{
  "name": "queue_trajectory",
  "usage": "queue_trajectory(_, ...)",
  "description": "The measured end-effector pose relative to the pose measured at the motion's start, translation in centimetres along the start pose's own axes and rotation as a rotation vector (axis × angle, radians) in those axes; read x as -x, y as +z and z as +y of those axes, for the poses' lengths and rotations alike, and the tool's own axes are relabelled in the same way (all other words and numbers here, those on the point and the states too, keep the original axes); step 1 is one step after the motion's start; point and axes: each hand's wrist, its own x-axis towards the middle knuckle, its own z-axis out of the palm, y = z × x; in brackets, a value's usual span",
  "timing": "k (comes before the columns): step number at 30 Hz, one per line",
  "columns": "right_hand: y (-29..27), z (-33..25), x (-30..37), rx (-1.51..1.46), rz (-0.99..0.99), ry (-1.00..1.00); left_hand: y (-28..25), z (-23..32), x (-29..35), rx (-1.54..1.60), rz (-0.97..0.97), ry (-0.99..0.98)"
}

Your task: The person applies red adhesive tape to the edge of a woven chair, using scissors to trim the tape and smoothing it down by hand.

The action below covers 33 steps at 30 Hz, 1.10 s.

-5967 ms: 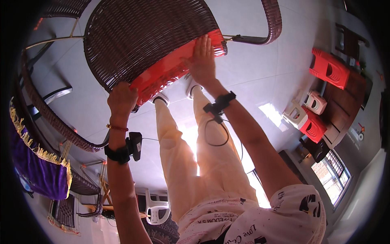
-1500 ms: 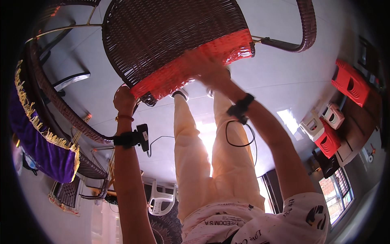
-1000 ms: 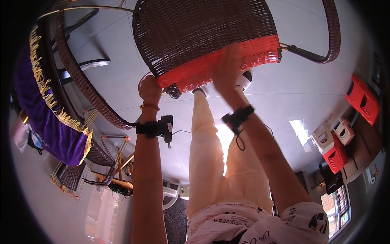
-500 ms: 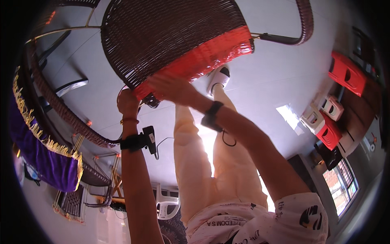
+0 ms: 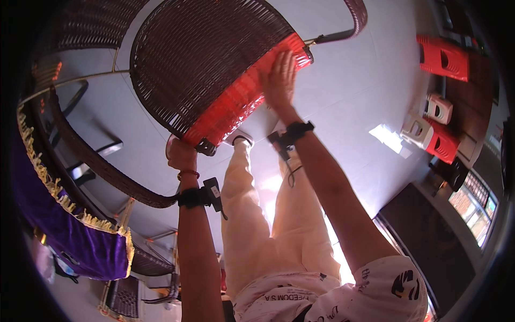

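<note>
Glossy red sheet runs along the near edge of the woven seat; right hand laid flat on it toward its right end, fingers straight, gripping nothing. Left hand curled at the seat's near-left corner, its inside hidden; cannot tell what it has hold of. Wide stretch of pale floor between seat and red stool to its right; left of seat, curved armrest bounds the narrower gap.
</note>
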Motion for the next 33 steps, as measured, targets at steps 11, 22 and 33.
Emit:
queue_trajectory(11, -3.7, -6.3, 13.1, -0.514, -0.365, -0.402, 0.3, -0.6, -0.5, 0.086, 0.078, -0.059)
queue_trajectory(22, 1.9, 18.7, 34.7, -0.231, -0.931, 0.366, 2.7, -0.8, 5.8, 0.073, 0.513, 0.560)
queue_trajectory(33, 7.4, 24.7, 36.5, -0.375, -0.718, 0.459, -1.3, -15.1, 11.9, 0.673, -0.511, -0.117)
